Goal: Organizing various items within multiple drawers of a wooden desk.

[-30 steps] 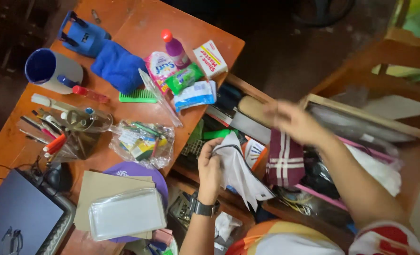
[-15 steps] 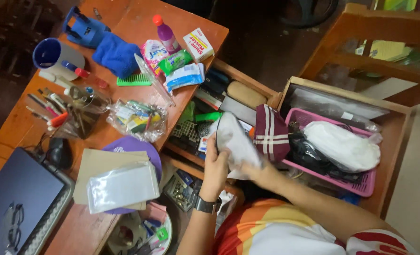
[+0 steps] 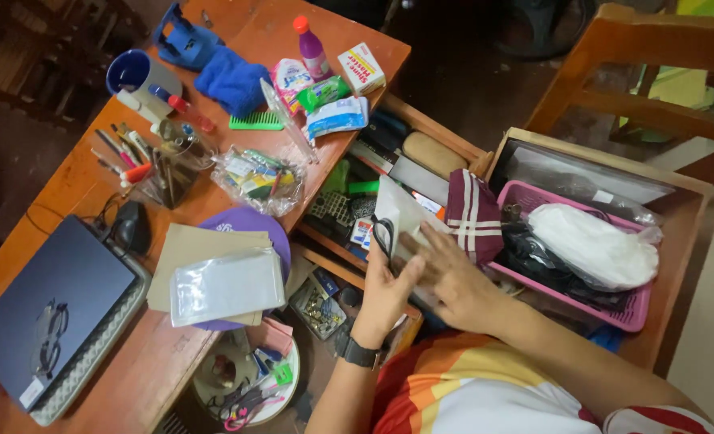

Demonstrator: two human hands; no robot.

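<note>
My left hand point(image 3: 386, 291), with a black watch on its wrist, holds a white plastic packet point(image 3: 403, 215) with a black cord inside it, over an open drawer. My right hand point(image 3: 451, 273) lies flat against the same packet from the right, fingers spread. Just beyond the packet sits a folded maroon cloth with white stripes point(image 3: 472, 215). Right of that stands a pink plastic basket point(image 3: 623, 313) holding a white bag point(image 3: 595, 244) and black cables.
A wooden desk point(image 3: 124, 378) on the left carries a closed laptop point(image 3: 47, 309), a black mouse point(image 3: 131, 227), envelopes, a clear pouch point(image 3: 227, 284), a pen holder, a blue mug point(image 3: 138, 75), a blue cloth, a green comb and small bottles. A wooden chair point(image 3: 654, 48) stands at top right.
My right hand came back from the basket side and now presses on the white packet beside my left hand. The view shifted slightly left.
</note>
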